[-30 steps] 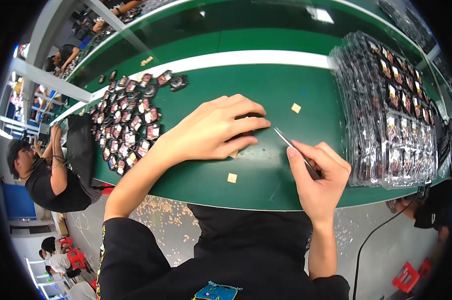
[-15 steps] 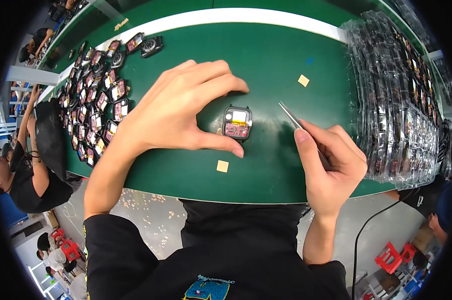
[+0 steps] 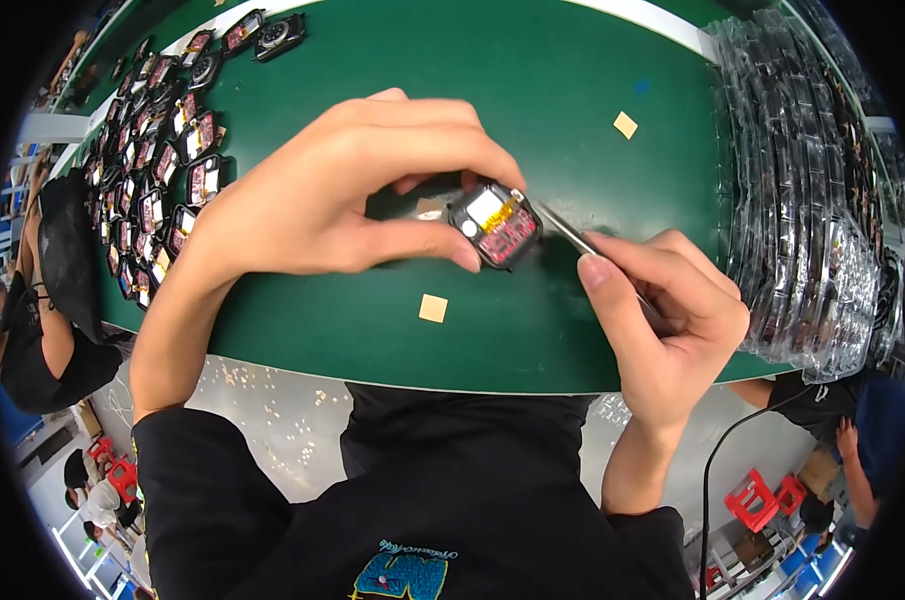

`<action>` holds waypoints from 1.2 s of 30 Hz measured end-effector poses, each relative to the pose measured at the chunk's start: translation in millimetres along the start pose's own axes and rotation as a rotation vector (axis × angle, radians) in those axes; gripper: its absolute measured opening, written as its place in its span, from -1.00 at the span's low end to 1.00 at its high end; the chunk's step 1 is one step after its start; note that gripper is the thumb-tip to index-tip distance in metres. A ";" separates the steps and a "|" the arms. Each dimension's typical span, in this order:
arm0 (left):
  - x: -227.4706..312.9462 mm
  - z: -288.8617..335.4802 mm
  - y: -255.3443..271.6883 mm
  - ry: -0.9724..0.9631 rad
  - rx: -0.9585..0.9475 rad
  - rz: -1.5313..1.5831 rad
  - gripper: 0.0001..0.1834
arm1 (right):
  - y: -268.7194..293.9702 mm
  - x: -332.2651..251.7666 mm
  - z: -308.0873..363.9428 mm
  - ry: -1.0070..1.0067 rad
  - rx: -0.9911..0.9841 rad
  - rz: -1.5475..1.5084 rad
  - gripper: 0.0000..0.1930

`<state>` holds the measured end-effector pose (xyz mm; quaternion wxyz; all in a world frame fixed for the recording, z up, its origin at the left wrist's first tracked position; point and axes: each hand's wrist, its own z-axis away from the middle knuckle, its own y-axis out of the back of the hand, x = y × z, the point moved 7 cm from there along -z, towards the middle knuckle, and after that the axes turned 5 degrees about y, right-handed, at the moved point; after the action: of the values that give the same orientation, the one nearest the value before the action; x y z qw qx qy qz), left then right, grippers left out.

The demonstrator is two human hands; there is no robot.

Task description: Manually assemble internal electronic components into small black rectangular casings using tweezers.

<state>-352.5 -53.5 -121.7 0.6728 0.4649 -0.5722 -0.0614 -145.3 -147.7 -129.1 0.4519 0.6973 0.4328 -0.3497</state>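
Between the thumb and fingers of my left hand (image 3: 363, 190) is a black smartwatch case (image 3: 497, 226), tilted, its inside facing up. A white part, a yellow flex strip and a red circuit board show in it. My right hand (image 3: 673, 310) grips metal tweezers (image 3: 573, 232) pen-fashion. Their tips point up and left, close to the case's right edge; whether they touch it I cannot tell. A small yellow square (image 3: 433, 308) lies on the green table (image 3: 373, 330) below the case, and another yellow square (image 3: 625, 125) lies farther off at the right.
Many similar watch cases (image 3: 151, 212) crowd the table's left side. Tall stacks of clear plastic trays (image 3: 798, 200) holding dark parts stand along the right. A black cable (image 3: 709, 480) hangs at lower right. Other people sit on both sides, and red stools (image 3: 753, 500) stand on the floor.
My left hand has closed on the watch case, which has turned and tilted. The tweezers in my right hand have come nearer to it. The whole view has shifted slightly.
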 end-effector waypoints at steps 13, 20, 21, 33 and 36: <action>-2.9 -3.1 -7.5 -0.064 0.048 -0.028 -0.38 | -10.6 -4.5 -3.1 0.094 -0.110 0.159 -0.86; -2.8 -3.8 -6.1 0.005 0.064 -0.035 -0.34 | -7.0 -5.0 -3.2 0.126 -0.091 0.194 -0.84; -2.3 -3.8 -5.1 0.006 0.063 -0.038 -0.34 | -6.1 -7.1 -3.0 0.161 -0.076 0.199 -0.81; -5.6 -4.0 -6.1 -0.025 0.059 -0.042 -0.40 | -16.3 -11.9 2.6 0.280 -0.037 0.316 -0.76; -10.4 -3.8 -3.4 -0.038 0.037 -0.015 -0.38 | -14.2 -11.7 -1.1 0.196 -0.112 0.235 -0.79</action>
<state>-351.4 -46.9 -131.2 0.6528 0.4803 -0.5822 -0.0648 -162.8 -146.9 -123.1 0.4835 0.7477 0.4090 -0.2000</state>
